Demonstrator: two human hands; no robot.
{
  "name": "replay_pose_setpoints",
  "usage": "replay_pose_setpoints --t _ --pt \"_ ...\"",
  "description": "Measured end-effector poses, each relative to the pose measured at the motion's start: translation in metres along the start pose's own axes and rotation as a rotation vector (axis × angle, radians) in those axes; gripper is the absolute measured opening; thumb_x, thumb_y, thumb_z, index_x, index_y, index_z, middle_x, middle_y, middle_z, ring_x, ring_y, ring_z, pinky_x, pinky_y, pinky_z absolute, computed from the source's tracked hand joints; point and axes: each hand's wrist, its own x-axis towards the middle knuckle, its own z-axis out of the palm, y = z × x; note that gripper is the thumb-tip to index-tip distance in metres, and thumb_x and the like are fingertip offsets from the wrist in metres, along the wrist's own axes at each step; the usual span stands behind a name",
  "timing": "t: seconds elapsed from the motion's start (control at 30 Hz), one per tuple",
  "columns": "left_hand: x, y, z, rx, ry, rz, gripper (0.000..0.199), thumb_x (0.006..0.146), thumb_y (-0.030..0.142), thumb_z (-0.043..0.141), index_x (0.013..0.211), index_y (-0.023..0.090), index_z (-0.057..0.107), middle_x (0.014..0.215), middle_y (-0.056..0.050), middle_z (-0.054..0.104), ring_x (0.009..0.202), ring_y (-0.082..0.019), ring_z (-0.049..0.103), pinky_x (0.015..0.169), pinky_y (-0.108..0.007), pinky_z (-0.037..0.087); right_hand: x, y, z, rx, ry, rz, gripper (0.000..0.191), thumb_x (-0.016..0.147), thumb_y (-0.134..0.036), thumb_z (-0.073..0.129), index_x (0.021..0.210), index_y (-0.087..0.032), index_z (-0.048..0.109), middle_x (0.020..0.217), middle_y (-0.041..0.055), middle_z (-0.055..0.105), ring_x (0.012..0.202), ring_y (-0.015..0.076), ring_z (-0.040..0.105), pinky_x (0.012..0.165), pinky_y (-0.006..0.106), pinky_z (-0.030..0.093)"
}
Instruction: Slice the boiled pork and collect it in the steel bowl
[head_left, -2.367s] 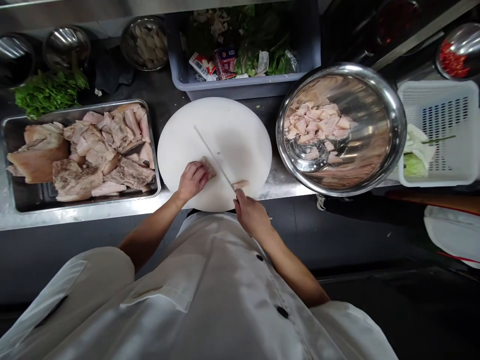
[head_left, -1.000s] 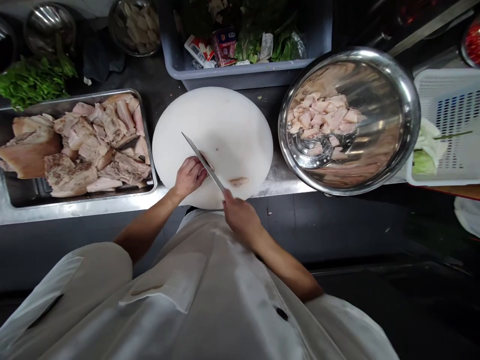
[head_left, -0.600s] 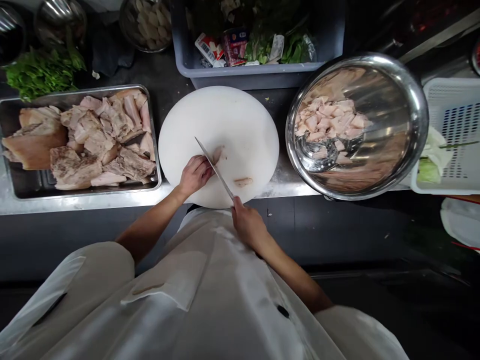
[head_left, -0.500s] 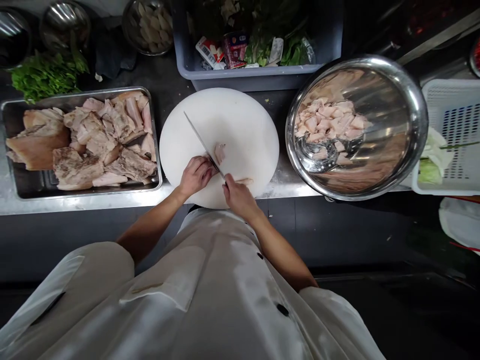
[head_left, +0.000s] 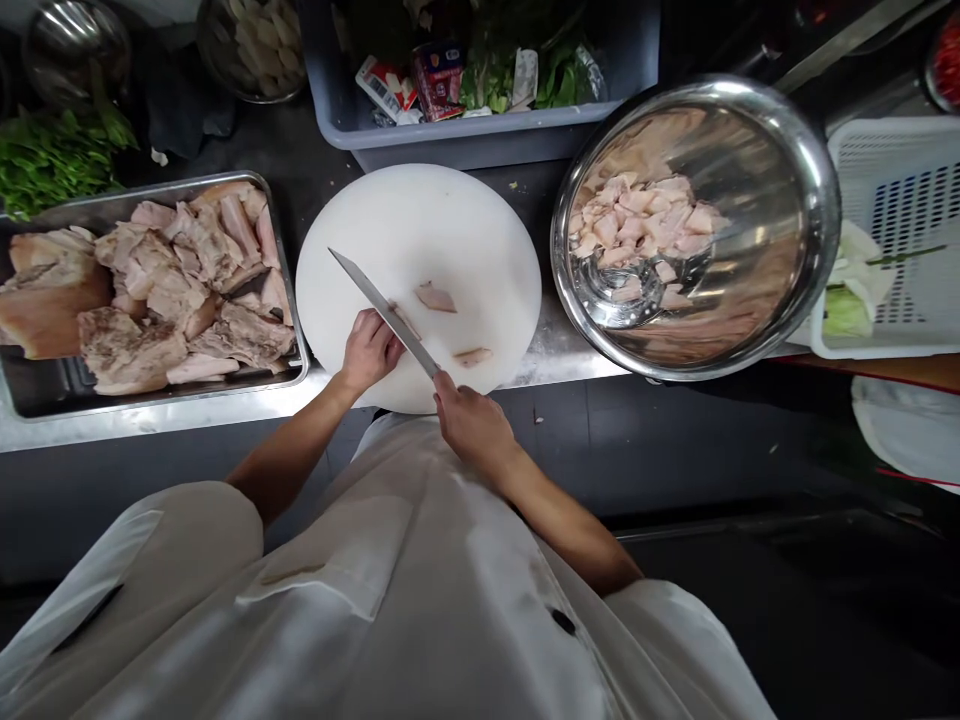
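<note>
My right hand (head_left: 476,428) is wrapped round the handle of a long kitchen knife (head_left: 382,308), its blade slanting up and left over a round white cutting board (head_left: 465,215). On the left of the blade, my left hand (head_left: 367,350) has its fingers curled together close to the steel; what they hold, if anything, is hidden. A thin strip of pale meat shows along the blade's far side. Beyond it lies a small cut meat piece (head_left: 436,297), and a brownish sliver of meat (head_left: 472,356) rests nearer the board's right edge.
Left of the board is a metal tray (head_left: 296,375) of large cooked meat chunks (head_left: 161,285). To the right stands a steel bowl (head_left: 780,345) with diced meat (head_left: 637,222), then a white basket (head_left: 900,345). A grey bin (head_left: 465,130) of scraps sits behind; leafy greens (head_left: 60,155) are far left.
The knife has pulled back toward me and now lies at a flatter slant, apart from the cut piece. My left hand has shifted slightly left. The whole view has turned a little.
</note>
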Motion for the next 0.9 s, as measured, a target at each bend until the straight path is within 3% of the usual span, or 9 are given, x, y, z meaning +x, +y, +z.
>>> replay_pose_setpoints --t 0.2,0.4,0.6,0.8,0.9 --pt "0.001 0.000 -0.001 -0.058 -0.002 -0.016 0.009 0.095 0.027 0.059 0.091 0.021 0.064 0.096 -0.012 0.063 0.098 -0.027 0.058 0.090 -0.046 0.052 -0.019 0.010 0.006 0.033 -0.077 0.019 0.034 0.110 -0.024 0.030 0.138 -0.018 0.049 0.096 0.0099 0.074 0.078 0.0228 0.073 0.067 0.030 0.052" --pt "0.004 0.002 -0.003 0.002 0.019 0.023 0.010 0.096 0.025 0.056 0.089 0.020 0.063 0.095 -0.012 0.063 0.097 -0.027 0.058 0.086 -0.043 0.052 0.023 -0.005 -0.007 0.059 0.029 -0.043 0.041 0.110 -0.021 0.031 0.150 -0.017 0.037 0.106 0.0134 0.074 0.095 0.0247 0.074 0.080 0.033 0.054" --pt "0.005 0.006 -0.004 0.021 0.005 0.019 0.013 0.097 0.023 0.055 0.085 0.020 0.061 0.093 -0.011 0.062 0.097 -0.026 0.058 0.086 -0.042 0.053 -0.012 0.009 0.003 0.035 -0.128 0.039 0.036 0.110 -0.023 0.032 0.143 -0.017 0.046 0.101 0.0126 0.075 0.085 0.0230 0.075 0.072 0.030 0.053" --pt "0.005 0.007 -0.004 0.019 0.010 0.023 0.015 0.098 0.026 0.056 0.086 0.020 0.062 0.093 -0.011 0.063 0.099 -0.026 0.059 0.086 -0.042 0.054 0.035 -0.008 -0.007 0.050 0.017 -0.036 0.041 0.110 -0.020 0.030 0.151 -0.015 0.036 0.109 0.0156 0.074 0.099 0.0254 0.073 0.083 0.034 0.054" --pt "0.004 0.008 -0.003 0.030 0.032 0.023 0.013 0.098 0.024 0.056 0.088 0.020 0.062 0.094 -0.011 0.064 0.099 -0.026 0.060 0.085 -0.043 0.054 0.012 0.000 0.000 0.057 -0.070 0.022 0.037 0.110 -0.022 0.032 0.145 -0.015 0.043 0.107 0.0156 0.075 0.093 0.0249 0.075 0.078 0.032 0.054"
